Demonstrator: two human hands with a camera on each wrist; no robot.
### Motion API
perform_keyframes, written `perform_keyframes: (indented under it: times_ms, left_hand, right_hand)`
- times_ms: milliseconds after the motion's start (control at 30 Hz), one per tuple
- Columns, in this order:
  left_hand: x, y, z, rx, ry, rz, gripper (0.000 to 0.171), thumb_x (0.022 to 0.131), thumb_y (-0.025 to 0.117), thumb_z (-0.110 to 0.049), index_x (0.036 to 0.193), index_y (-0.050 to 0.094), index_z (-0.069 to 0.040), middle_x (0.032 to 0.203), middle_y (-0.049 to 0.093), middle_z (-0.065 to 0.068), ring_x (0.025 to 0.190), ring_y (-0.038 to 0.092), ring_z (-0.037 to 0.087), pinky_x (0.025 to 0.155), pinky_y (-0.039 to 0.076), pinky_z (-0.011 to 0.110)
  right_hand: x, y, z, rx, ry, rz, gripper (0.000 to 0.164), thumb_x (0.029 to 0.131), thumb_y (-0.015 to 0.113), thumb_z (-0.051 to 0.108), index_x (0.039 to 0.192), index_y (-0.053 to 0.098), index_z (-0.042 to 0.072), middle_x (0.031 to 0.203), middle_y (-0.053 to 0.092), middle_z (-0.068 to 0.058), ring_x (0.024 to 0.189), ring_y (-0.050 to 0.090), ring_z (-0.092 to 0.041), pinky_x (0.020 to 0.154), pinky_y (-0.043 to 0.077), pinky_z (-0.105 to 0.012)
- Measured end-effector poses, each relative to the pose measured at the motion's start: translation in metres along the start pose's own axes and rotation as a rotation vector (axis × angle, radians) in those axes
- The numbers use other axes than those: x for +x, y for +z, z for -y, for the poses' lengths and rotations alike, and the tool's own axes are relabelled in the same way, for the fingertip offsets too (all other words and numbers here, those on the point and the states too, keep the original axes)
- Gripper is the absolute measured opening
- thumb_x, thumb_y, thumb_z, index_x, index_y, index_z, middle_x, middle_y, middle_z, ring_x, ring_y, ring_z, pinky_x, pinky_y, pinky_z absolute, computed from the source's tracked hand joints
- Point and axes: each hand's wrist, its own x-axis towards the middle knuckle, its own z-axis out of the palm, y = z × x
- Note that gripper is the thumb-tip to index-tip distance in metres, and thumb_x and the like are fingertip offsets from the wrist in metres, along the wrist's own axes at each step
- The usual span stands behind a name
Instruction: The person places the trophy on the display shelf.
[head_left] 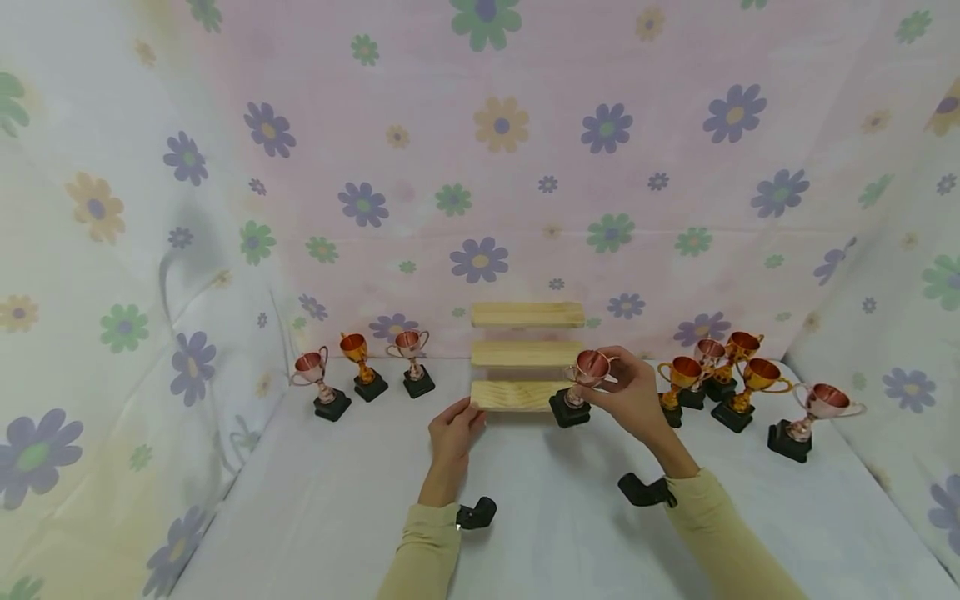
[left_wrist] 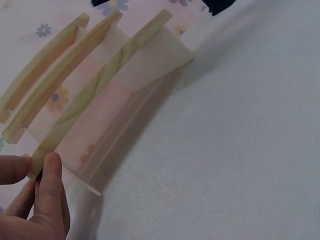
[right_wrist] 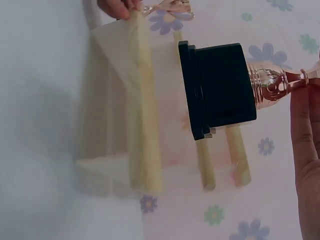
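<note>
A small stepped display stand [head_left: 510, 396] has three pale wooden steps and clear sides. My left hand [head_left: 452, 433] pinches the left end of its lowest step between thumb and fingers, as the left wrist view also shows. In my right hand [head_left: 628, 392] is a rose-gold trophy cup [head_left: 592, 367], gripped around its stem and cup. Its black base [right_wrist: 225, 87] hangs in front of the right end of the lowest step. The right wrist view shows the base lifted clear of the table. No trophy stands on the steps.
At the left stand two rose-gold trophies [head_left: 310, 367] [head_left: 409, 343] and a gold trophy [head_left: 360, 354]. On the right several more gold and rose-gold trophies [head_left: 761, 377] cluster beside my right forearm. A flowered cloth [head_left: 517, 208] hangs behind the white table [head_left: 540, 500].
</note>
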Motion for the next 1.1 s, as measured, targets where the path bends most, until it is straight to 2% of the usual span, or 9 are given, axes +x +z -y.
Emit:
perform_keyframes:
  times_ms: [333, 500, 667, 833, 900, 967, 1100]
  left_hand:
    - [0.001, 0.000, 0.001, -0.004, 0.003, -0.005, 0.031, 0.098, 0.062, 0.003, 0.126, 0.061, 0.015, 0.109, 0.067, 0.019, 0.085, 0.070, 0.014, 0.083, 0.063, 0.027]
    - [-0.001, 0.001, 0.000, 0.001, 0.006, -0.005, 0.031, 0.097, 0.063, 0.003, 0.126, 0.061, 0.015, 0.113, 0.066, 0.021, 0.086, 0.070, 0.015, 0.087, 0.062, 0.030]
    - [-0.001, 0.000, -0.002, 0.010, 0.001, 0.003, 0.033, 0.098, 0.062, 0.001, 0.129, 0.060, 0.014, 0.119, 0.065, 0.024, 0.090, 0.070, 0.015, 0.090, 0.062, 0.031]
    - [0.000, 0.000, -0.002, -0.006, 0.015, -0.008, 0.032, 0.097, 0.063, 0.004, 0.127, 0.061, 0.015, 0.114, 0.066, 0.024, 0.087, 0.070, 0.015, 0.087, 0.062, 0.030]
    - [0.000, 0.000, -0.002, -0.007, 0.016, -0.014, 0.031, 0.097, 0.063, 0.004, 0.126, 0.061, 0.015, 0.112, 0.066, 0.023, 0.086, 0.070, 0.015, 0.086, 0.063, 0.030]
    - [0.001, 0.000, -0.001, 0.001, 0.009, -0.017, 0.031, 0.097, 0.062, 0.004, 0.126, 0.062, 0.014, 0.113, 0.066, 0.022, 0.087, 0.070, 0.015, 0.087, 0.062, 0.030]
    - [0.001, -0.001, 0.000, -0.002, 0.006, -0.014, 0.031, 0.098, 0.061, 0.004, 0.127, 0.061, 0.015, 0.116, 0.065, 0.024, 0.089, 0.070, 0.016, 0.088, 0.062, 0.031]
  right_hand:
    - [0.062, 0.035, 0.004, 0.075, -0.078, -0.020, 0.040, 0.074, 0.082, -0.015, 0.108, 0.063, -0.010, 0.101, 0.070, 0.008, 0.088, 0.071, -0.007, 0.079, 0.063, -0.024]
    - [0.088, 0.049, 0.006, 0.085, -0.063, -0.033, 0.039, 0.075, 0.082, -0.014, 0.108, 0.063, -0.009, 0.099, 0.068, 0.008, 0.085, 0.070, -0.006, 0.079, 0.063, -0.023]
    - [0.107, 0.060, 0.015, 0.089, -0.075, -0.031, 0.038, 0.077, 0.080, -0.014, 0.110, 0.061, -0.012, 0.096, 0.066, 0.006, 0.083, 0.068, -0.005, 0.079, 0.062, -0.021]
    - [0.120, 0.070, 0.031, 0.087, -0.091, -0.032, 0.035, 0.078, 0.080, -0.012, 0.107, 0.061, -0.014, 0.090, 0.066, 0.004, 0.081, 0.067, -0.007, 0.078, 0.063, -0.022]
    - [0.127, 0.074, 0.031, 0.085, -0.095, -0.038, 0.034, 0.078, 0.081, -0.012, 0.107, 0.063, -0.011, 0.090, 0.067, 0.004, 0.081, 0.066, -0.007, 0.077, 0.063, -0.022]
    - [0.132, 0.078, 0.032, 0.075, -0.102, -0.048, 0.034, 0.077, 0.081, -0.011, 0.106, 0.064, -0.011, 0.091, 0.068, 0.000, 0.082, 0.066, -0.009, 0.076, 0.063, -0.022]
    - [0.141, 0.087, 0.037, 0.020, -0.115, -0.050, 0.035, 0.079, 0.081, -0.009, 0.108, 0.063, -0.014, 0.097, 0.067, -0.018, 0.084, 0.064, -0.014, 0.078, 0.063, -0.026]
